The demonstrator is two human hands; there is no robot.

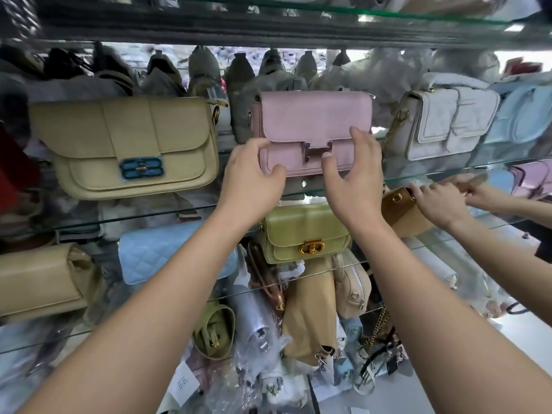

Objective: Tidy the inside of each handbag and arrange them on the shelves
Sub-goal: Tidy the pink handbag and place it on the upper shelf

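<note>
Shelving [433, 174] of glass carries the beige handbag [119, 138] left of the pink handbag [313, 115], which stands upright, front outward, we judge for display. At its lower left corner our left hand [254, 177] pinches to steady it; our right hand [352, 174] presses with spread fingers just right of its H clasp [318, 150].

The pink bag [313, 121] fills the shelf [194, 209] ahead; left of the left hand [254, 171] a gap opens before the beige bag [125, 144]; right of the right hand [354, 177] another person's hand [439, 204] (on a brown bag [397, 213]) intrudes.
</note>
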